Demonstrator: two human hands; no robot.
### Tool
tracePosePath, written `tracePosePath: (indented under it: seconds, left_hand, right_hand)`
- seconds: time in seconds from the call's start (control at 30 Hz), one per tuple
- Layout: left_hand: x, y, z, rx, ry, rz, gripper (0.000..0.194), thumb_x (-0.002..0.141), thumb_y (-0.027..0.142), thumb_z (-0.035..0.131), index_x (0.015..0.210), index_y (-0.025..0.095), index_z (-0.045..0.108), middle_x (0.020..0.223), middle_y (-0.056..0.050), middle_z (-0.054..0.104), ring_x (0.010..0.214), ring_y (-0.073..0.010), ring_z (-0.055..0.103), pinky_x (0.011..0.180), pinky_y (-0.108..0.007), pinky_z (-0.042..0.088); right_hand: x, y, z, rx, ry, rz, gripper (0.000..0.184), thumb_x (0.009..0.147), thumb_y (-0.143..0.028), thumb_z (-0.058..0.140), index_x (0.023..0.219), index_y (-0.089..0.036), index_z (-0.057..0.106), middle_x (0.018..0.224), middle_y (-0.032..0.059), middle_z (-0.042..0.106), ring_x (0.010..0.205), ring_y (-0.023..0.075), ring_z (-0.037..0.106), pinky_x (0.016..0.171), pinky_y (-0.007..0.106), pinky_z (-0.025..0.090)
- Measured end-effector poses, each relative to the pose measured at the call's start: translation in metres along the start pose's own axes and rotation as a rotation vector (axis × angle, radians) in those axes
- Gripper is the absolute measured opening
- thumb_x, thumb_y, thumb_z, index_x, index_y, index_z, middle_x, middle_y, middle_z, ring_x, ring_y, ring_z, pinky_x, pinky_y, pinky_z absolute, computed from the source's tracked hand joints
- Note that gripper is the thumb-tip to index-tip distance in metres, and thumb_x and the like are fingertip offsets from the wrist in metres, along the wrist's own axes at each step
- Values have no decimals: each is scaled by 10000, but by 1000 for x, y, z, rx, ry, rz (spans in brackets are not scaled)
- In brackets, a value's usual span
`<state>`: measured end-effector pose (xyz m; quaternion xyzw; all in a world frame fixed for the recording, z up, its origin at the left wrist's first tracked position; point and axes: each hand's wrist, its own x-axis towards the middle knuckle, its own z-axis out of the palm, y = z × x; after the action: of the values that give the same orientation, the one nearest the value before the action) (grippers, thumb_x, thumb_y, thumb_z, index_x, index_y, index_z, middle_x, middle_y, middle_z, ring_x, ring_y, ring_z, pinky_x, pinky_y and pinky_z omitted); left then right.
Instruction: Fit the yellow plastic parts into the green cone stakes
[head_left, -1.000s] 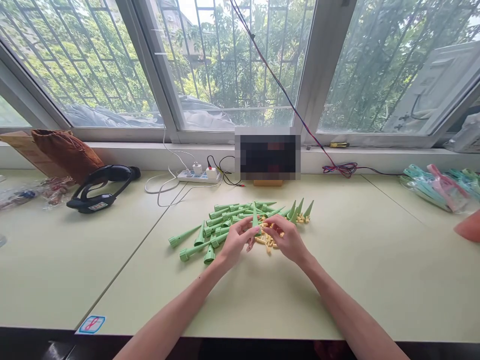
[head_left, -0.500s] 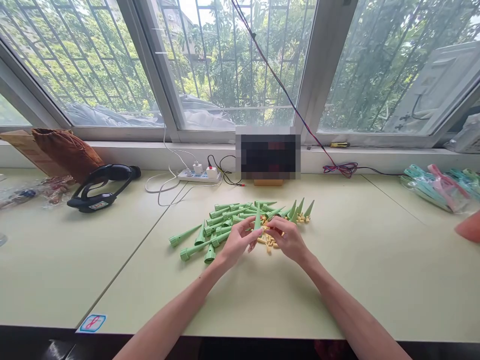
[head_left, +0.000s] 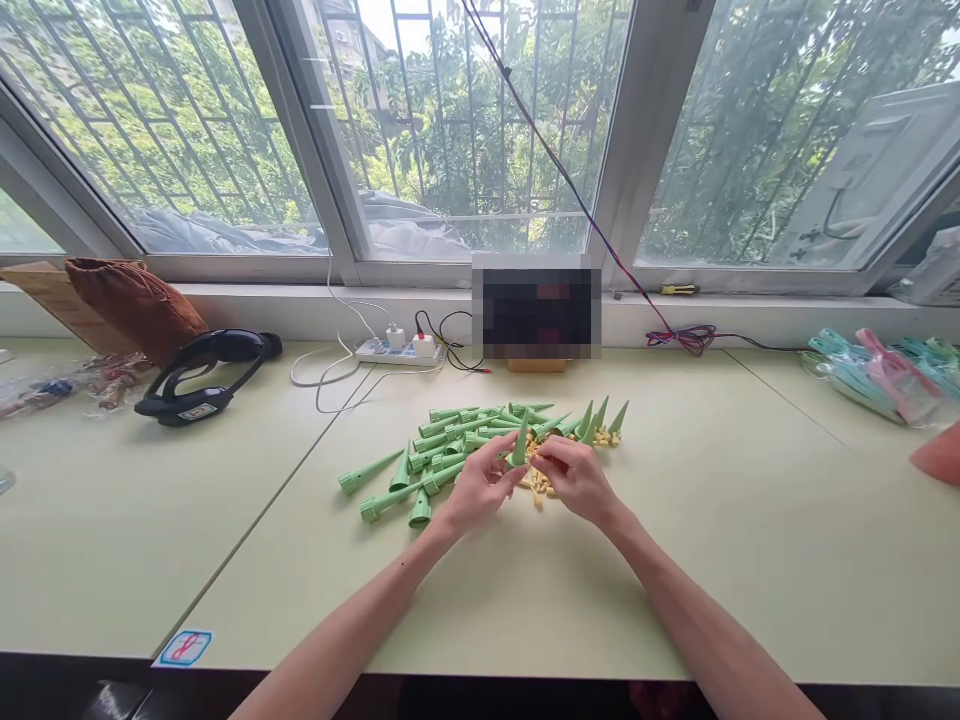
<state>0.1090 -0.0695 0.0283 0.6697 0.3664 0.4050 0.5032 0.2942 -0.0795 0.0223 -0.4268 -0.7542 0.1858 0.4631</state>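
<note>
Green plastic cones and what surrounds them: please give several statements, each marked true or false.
1. The left hand holds a green plastic cone, tip up. True.
2. The small yellow pieces lie in a bowl. False: the small yellow pieces lie loose on the pale green table.
3. The black headset-like device is right of the hands. False: the black headset-like device is left of them.
4. The white power strip has plugs in it. True.

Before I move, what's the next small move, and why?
Probably ease the right hand toward the cone: the left hand holds it point up, and the right fingertips are pinched just beside its base. Whether they grip anything is unclear.
</note>
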Motion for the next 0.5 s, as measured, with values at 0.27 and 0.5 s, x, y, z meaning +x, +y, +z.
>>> tracePosePath:
  seconds: [0.27,0.5]
  left_hand:
    - [2,-3,1,63,-5,112,430,881,369,592,1296,254,595,1096,-77,538,595,-69,494,448,-198,491]
    - [1,-3,2,75,8,109,403,884,369,587,1266,242,609,1109,-78,537,594,-68,507,431,-195,470]
  right_hand:
    - [-1,0,2,-30,-18,30,337,935,-260,470,606,-203,425,570,-28,406,538,126,352,533,261,287]
    - [-2,3,6,-20,-23,59,402,966,-305,434,590,-208,329,547,-42,337,513,115,299,512,258,249]
